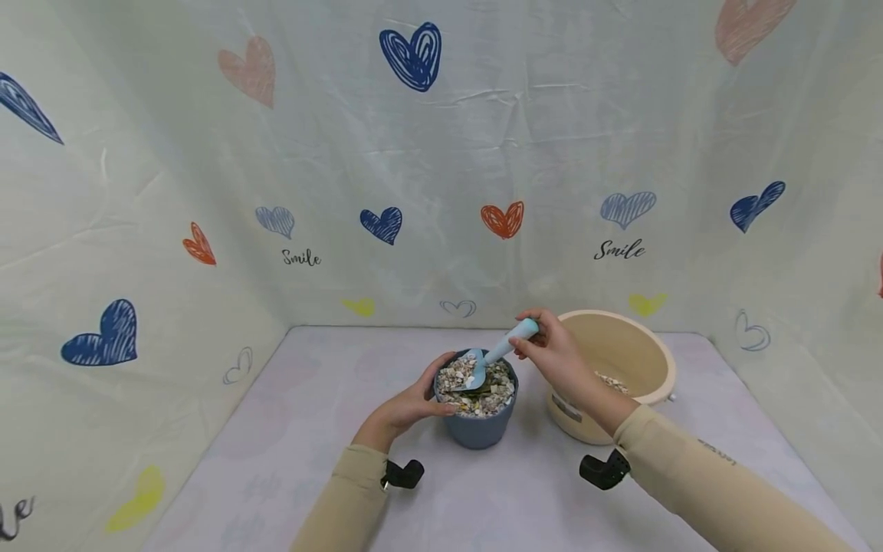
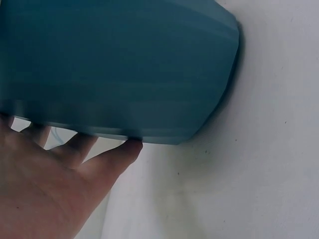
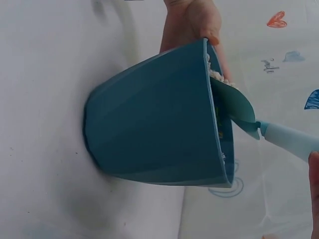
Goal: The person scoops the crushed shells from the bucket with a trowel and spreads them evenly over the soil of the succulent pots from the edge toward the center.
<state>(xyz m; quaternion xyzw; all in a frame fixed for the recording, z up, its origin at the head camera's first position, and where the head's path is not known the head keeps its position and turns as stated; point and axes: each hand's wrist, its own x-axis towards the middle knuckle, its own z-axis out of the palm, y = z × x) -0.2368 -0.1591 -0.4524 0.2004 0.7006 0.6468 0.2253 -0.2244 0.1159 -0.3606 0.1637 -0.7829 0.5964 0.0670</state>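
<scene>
A blue-grey flowerpot stands on the table, filled near its rim with pale gravel. Some green shows among the stones beside the blade. My left hand holds the pot from the left, thumb along the near rim and fingers round the far side. In the left wrist view its fingertips meet the wall of the pot. With my right hand I grip the handle of a light blue trowel. The trowel's blade tilts down into the pot over the gravel.
To the right, behind my right forearm, stands a beige bucket with some gravel inside. The table has a pale cover, and a curtain printed with hearts hangs along its back and sides.
</scene>
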